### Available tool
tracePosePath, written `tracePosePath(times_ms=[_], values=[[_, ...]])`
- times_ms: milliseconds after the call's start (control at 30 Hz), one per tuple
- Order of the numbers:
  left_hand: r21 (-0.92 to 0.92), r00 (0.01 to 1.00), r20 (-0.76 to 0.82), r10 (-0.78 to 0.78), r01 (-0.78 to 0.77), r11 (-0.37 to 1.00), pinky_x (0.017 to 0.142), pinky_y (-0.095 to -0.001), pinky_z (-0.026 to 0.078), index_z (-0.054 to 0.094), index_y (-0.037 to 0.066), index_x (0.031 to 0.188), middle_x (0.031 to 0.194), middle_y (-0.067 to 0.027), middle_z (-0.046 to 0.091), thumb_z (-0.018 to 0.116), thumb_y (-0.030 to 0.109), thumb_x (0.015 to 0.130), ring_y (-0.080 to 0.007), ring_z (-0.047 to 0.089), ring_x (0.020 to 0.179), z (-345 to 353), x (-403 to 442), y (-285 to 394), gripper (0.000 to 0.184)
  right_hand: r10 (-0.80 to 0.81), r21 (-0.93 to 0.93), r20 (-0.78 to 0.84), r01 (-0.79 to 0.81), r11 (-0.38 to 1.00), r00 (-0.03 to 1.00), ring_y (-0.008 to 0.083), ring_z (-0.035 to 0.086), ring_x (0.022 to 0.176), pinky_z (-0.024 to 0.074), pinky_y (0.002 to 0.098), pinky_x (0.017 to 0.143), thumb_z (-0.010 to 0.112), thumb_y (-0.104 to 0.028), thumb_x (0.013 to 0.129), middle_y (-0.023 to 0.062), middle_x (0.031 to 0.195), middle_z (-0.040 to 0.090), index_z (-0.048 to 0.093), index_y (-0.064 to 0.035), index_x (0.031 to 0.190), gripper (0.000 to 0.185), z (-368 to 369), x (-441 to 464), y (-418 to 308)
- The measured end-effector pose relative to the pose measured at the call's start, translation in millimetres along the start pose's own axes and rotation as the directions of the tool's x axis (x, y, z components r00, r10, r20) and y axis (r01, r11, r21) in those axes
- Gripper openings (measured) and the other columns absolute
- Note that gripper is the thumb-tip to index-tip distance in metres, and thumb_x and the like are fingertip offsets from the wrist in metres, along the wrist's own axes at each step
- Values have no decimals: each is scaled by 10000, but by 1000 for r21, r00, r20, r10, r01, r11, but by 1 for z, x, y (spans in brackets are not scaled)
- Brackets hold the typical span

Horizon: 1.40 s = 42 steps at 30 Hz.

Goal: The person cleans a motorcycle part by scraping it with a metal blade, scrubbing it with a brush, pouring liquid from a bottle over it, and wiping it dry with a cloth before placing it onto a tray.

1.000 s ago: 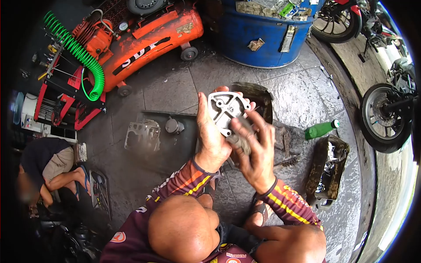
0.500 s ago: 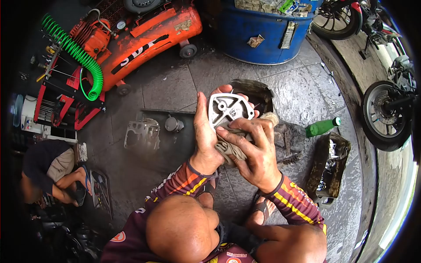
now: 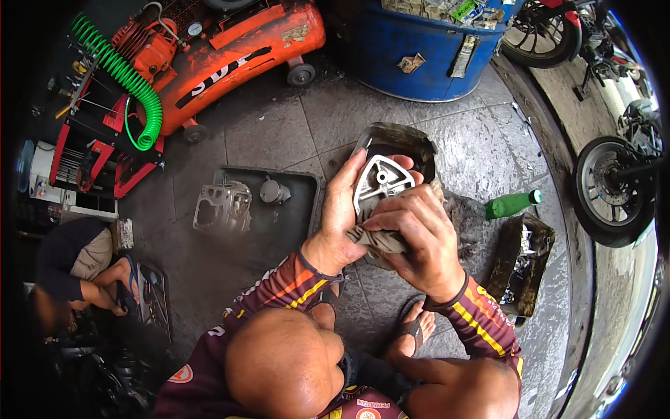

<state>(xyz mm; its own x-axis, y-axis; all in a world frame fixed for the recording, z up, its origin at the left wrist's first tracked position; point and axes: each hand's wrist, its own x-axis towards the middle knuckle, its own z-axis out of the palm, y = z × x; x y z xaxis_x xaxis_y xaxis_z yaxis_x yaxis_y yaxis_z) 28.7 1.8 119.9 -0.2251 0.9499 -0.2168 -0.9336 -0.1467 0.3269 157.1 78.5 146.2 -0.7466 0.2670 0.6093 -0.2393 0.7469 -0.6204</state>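
My left hand (image 3: 338,220) is wrapped around a pale metal engine cover (image 3: 383,177), whose ribbed inner side with a round boss faces up. In my right hand (image 3: 424,234) is a bunched grey-brown rag (image 3: 382,239), pressed to the cover's lower part; the rag hides that end. Beneath my hands, a dirty metal pan (image 3: 398,133) rests on the floor, partly covered by them. To the left lies a black tray (image 3: 300,227) bearing a metal engine casting (image 3: 223,207) and a piston (image 3: 274,191).
A green bottle (image 3: 513,203) lies on the right, above a grimy oblong bin (image 3: 500,283) of small metal parts. An orange air compressor (image 3: 244,63) and a blue drum (image 3: 426,59) stand ahead. Motorcycles (image 3: 607,185) line the right. Another person (image 3: 87,269) crouches at left.
The cover has turned and tilted in my left hand, and its rim shows more edge-on. My right hand has shifted slightly right, its fingers curled tighter on the rag. The view has shifted slightly.
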Motion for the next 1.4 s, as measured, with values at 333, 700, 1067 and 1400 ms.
tracePosePath(times_ms=[333,700,1067,1400], values=[[-23,990,113,79,-77,997,911,-363,537,612,25,1163,1071,-91,671,342,301,1053,-192,660,990,-7,-8,-6,401,46,-120,-24,-49,992,999,294,597,872,506,408,822,817,-95,631,77,902,650,644,-53,841,274,0,19,6],[51,995,-32,-96,97,994,936,-419,518,604,120,1238,1163,-56,665,407,387,1026,-205,644,1073,-4,-6,-1,393,346,81,-320,-338,938,882,275,642,799,512,356,754,776,-53,763,95,823,643,613,-26,963,259,-9,11,6],[306,980,58,192,-200,931,958,-328,504,519,68,1314,1195,-53,617,381,311,1039,-157,608,1099,-31,-9,-28,392,14,-51,-116,-20,999,993,394,547,896,470,457,798,695,-29,691,176,958,553,584,-8,960,292,10,7,16],[371,967,-121,225,-166,914,952,-301,498,527,44,1289,1194,-49,600,468,297,984,-148,605,1086,0,-8,-30,401,41,-213,-217,-89,973,975,351,552,845,465,432,754,727,-69,666,141,926,573,603,-29,885,255,-3,9,29]])
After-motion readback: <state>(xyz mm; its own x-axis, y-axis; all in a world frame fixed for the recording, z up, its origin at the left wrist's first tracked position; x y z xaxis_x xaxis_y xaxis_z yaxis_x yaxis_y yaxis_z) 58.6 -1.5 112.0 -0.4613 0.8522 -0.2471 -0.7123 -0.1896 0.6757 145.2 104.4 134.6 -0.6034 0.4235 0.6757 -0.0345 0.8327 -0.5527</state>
